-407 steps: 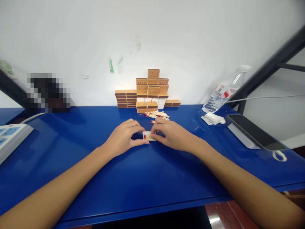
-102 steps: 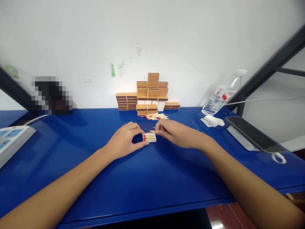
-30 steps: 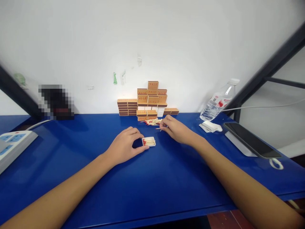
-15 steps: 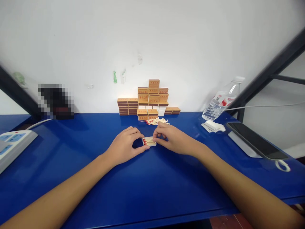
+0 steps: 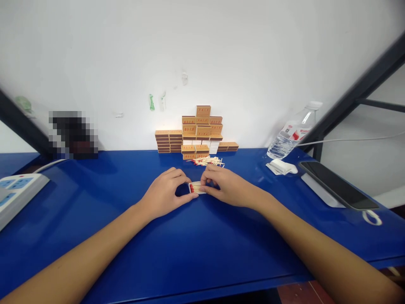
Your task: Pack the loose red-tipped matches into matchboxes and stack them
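A small white matchbox tray (image 5: 196,192) with red-tipped matches (image 5: 195,187) in it lies on the blue table (image 5: 190,245). My left hand (image 5: 167,191) grips the tray's left end between thumb and fingers. Over the right end is my right hand (image 5: 224,185), its thumb and fingertips pinched together at the matches; whatever they pinch is too small to make out. Just behind, a loose pile of matches (image 5: 207,161) lies in front of stacked matchboxes (image 5: 202,131) against the wall.
On the right stand a tilted water bottle (image 5: 292,133), a white crumpled packet (image 5: 281,166) and a phone (image 5: 338,185) on a white support. A power strip (image 5: 23,196) lies at the left, with a pixelated dark object (image 5: 74,135) behind it.
My right hand has moved slightly left, further over the tray and its matches. My left hand stays on the tray. The whole view has shifted a little.
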`<state>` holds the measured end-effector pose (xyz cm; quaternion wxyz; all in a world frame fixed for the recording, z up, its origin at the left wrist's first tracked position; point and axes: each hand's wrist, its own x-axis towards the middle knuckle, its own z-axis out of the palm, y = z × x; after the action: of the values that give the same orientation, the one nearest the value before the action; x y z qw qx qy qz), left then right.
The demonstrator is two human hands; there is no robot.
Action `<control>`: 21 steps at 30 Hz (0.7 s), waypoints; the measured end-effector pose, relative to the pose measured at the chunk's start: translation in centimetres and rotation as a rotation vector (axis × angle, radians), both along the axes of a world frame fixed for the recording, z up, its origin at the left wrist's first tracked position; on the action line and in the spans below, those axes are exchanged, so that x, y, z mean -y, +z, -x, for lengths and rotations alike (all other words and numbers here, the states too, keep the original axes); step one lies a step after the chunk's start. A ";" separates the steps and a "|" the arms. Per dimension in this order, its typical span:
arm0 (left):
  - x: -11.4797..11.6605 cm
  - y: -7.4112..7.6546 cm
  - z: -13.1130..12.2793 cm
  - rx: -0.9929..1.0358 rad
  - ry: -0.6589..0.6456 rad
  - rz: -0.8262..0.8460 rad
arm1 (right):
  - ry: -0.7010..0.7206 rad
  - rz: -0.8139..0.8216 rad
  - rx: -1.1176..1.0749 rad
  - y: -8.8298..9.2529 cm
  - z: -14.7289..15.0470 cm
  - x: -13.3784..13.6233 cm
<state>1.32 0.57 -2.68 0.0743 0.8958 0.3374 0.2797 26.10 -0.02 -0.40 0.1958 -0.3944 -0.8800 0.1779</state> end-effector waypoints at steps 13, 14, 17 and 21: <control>-0.6 0.2 0.3 0.099 0.061 0.043 | -0.326 -0.195 0.036 1.9 -5.3 -3.5; -0.8 0.2 0.4 0.092 0.069 0.041 | -0.407 -0.226 0.065 1.9 -6.3 -4.1; -1.1 0.2 0.8 0.092 0.095 0.027 | -0.667 -0.242 0.095 1.4 -9.1 -5.6; -1.1 0.2 1.0 0.092 0.079 0.038 | -0.853 -0.164 -0.005 0.3 -10.4 -7.3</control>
<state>0.30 1.65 -2.52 0.0956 0.8665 0.3738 0.3167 36.54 7.24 -0.11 0.2848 -0.7054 -0.6490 0.0114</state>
